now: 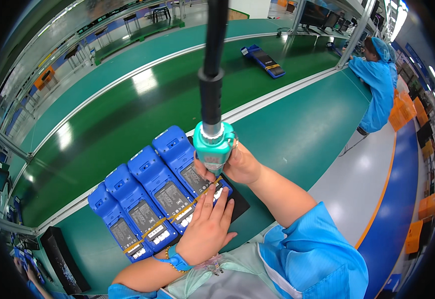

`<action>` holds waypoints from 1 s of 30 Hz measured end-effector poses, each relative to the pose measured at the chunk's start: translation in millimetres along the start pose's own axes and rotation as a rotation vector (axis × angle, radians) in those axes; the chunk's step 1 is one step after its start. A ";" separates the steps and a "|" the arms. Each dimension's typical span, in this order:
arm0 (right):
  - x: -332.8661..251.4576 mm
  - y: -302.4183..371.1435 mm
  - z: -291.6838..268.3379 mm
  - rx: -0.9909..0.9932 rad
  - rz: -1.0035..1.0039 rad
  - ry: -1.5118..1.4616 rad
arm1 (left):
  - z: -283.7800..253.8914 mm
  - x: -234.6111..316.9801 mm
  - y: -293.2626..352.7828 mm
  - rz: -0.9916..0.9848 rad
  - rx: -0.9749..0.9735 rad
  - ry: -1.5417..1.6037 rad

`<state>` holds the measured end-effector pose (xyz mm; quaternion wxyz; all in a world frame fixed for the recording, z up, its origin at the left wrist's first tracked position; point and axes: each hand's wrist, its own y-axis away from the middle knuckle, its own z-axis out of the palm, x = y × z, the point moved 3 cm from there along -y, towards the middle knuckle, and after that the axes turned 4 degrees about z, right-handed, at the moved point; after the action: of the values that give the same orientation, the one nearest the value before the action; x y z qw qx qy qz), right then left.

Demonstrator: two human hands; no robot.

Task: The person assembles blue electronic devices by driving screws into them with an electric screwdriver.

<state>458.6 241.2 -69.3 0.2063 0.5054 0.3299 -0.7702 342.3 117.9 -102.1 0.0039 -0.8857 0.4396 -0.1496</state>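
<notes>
Several blue handheld terminals (145,212) lie side by side, backs up, with dark labelled panels and yellow rubber bands across their lower ends. My right hand (243,164) is wrapped around a teal corded power tool (211,153), held upright over the rightmost terminal (190,169). A thick black cord (212,74) runs up from its top; the tool's tip is hidden from view. My left hand (208,226) lies flat, fingers outstretched, on the lower end of the rightmost terminal. A blue strap circles that wrist. Part of a black mat (240,204) shows beneath the terminals.
A long black tray (63,261) stands to the left. Beyond the metal rail, another blue terminal (263,61) lies on the green belt (177,74). At the far right a person in blue (374,89) leans over the bench. Another person's hand (30,274) shows at lower left.
</notes>
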 end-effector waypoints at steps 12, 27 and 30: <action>15.1 1.8 -6.5 0.084 -0.051 -0.040 | 0.6 0.2 1.0 0.000 0.007 -0.012; -19.3 1.0 14.5 0.205 -0.166 -0.167 | -0.3 0.9 5.5 -0.036 0.125 0.009; -33.7 -1.2 22.0 0.122 -0.226 -0.155 | -10.2 -3.3 12.7 -0.146 0.330 0.105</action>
<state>457.3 225.7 -32.1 0.1123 0.4156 0.3204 -0.8438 327.9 114.0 -95.0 0.1152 -0.8934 0.3434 -0.2657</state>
